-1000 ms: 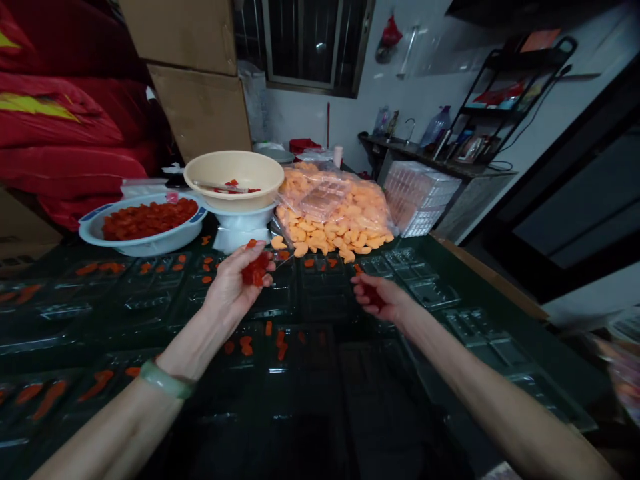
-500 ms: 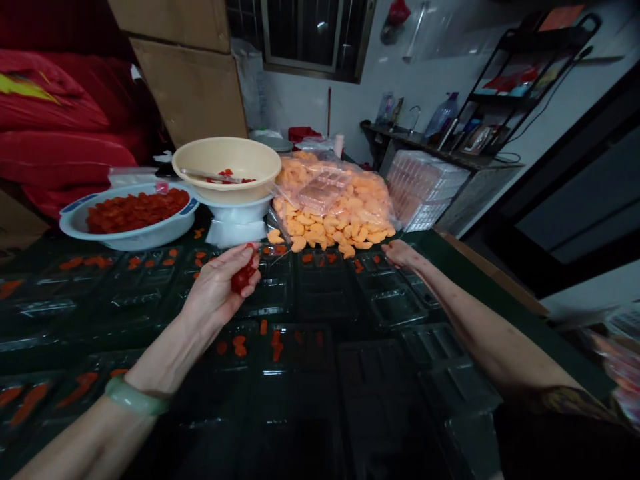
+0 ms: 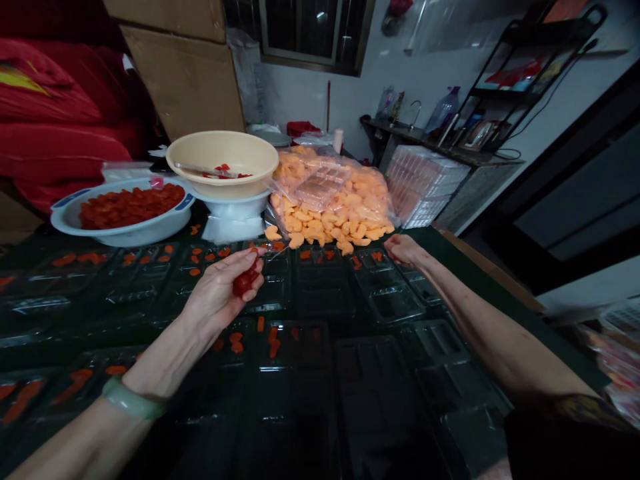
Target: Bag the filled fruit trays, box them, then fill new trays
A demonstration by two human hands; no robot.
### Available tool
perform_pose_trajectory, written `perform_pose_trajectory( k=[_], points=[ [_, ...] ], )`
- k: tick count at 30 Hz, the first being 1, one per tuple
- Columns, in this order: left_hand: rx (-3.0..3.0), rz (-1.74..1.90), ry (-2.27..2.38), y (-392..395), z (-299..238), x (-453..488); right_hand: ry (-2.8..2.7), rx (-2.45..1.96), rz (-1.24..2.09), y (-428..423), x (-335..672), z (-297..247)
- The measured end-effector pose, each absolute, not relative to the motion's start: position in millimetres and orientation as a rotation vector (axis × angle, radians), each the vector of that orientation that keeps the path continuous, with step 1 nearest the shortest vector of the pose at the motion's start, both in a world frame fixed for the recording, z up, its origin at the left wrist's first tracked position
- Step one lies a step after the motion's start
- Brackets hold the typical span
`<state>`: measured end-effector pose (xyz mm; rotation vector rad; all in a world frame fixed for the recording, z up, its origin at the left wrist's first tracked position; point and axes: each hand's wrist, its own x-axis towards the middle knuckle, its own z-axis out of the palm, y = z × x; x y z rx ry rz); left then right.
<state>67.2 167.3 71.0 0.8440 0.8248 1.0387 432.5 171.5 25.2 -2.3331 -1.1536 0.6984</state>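
Red glossy fruit pieces (image 3: 245,283) lay in the left hand (image 3: 217,293), its fingers (image 3: 236,259) half closed around them so they did not fall, above a clear plastic tray (image 3: 320,283). The right hand (image 3: 404,250) was curled shut over another tray (image 3: 395,303); I cannot tell if it held anything.

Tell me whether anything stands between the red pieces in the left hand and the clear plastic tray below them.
Nothing visible does: the left hand holds the red pieces over the clear plastic tray, with no object in between.
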Motion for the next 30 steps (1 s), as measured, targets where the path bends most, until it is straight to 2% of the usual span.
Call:
perform_pose_trajectory(
  k=[10, 20, 30],
  points=[
    [0.88, 0.965, 0.841, 160.4, 64.4, 68.2, -1.198, -2.343, 0.707, 192.9, 407.1, 25.6],
    [0.854, 0.931, 0.84, 160.1, 58.0, 71.0, -1.093, -2.144, 0.972, 189.7, 415.5, 29.4],
    [0.815, 0.896, 0.855, 153.8, 55.1, 78.3, -1.141, -2.206, 0.794, 187.6, 403.5, 31.0]
  ],
)
